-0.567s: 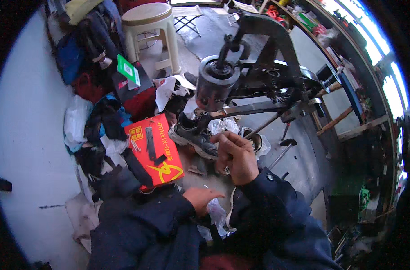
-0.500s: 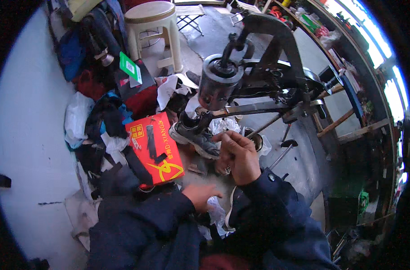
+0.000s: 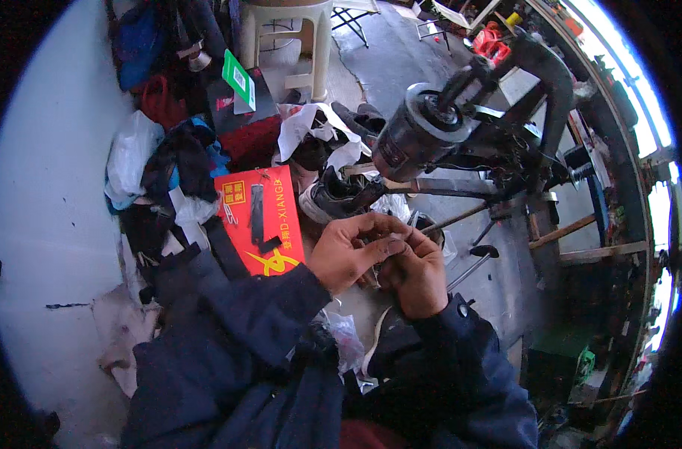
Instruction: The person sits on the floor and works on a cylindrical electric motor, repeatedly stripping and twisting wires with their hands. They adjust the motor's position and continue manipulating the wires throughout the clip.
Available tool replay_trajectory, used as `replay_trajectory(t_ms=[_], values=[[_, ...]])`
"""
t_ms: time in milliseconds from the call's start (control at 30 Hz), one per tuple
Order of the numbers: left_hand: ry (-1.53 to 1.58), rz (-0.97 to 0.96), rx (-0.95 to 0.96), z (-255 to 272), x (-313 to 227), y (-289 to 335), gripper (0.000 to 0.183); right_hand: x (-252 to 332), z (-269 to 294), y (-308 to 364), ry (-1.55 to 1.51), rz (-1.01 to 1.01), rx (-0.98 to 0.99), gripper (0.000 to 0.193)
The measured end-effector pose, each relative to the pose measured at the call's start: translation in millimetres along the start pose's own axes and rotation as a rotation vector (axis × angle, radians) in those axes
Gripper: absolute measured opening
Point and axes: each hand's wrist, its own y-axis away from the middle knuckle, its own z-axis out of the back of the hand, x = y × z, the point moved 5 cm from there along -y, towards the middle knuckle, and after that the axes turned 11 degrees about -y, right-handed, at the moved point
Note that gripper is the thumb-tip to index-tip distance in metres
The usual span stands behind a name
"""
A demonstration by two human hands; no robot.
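My left hand [image 3: 345,256] and my right hand [image 3: 422,275] meet in front of the machine, thumbs and fingers pinched together. Whatever lies between the fingertips is too small to make out. Just beyond them, a dark grey shoe with a pale sole [image 3: 327,200] sits at the end of the arm of a black hand-cranked sewing machine [image 3: 419,138]. My hands hide part of this shoe. Below my wrists lies a crumpled clear plastic bag [image 3: 345,340], beside another dark shoe with a white sole edge [image 3: 386,337].
Left of my hands is a red box [image 3: 235,213] with dark strips on it. Fabric scraps and a white plastic bag [image 3: 134,161] are heaped by the white wall. A beige stool [image 3: 320,52] stands farther back. Cluttered shelves [image 3: 618,127] line the right side.
My left hand has risen from beside the clear plastic bag to meet my right hand, its fingers now pinched. The view has shifted, so the machine appears farther right.
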Motion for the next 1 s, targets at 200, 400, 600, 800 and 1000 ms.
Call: replay_trajectory(t_ms=[200, 400, 600, 800, 1000], values=[[0.015, -0.07, -0.055, 11.6, -0.8, -7.9, 0.02, 5.3, 11.7, -5.8, 0.152, 0.061, -0.062, 0.011], [-0.146, -0.167, -0.19, 17.3, -7.8, -4.6, 0.013, 9.0, 12.2, -8.5, 0.269, 0.142, -0.085, 0.013], [-0.435, -0.271, -0.216, 22.2, -12.6, -4.1, 0.011, 19.7, 5.0, -10.2, 0.799, 0.392, -0.039, 0.025], [-0.574, -0.396, -0.319, 31.1, -21.9, 4.0, 0.007, 17.4, -1.8, -17.3, 1.135, 0.495, -0.009, 0.026], [-0.568, -0.373, -0.373, 46.8, -32.4, 0.8, 0.009, 31.5, 8.2, -26.8, 1.044, 0.564, -0.207, 0.032]])
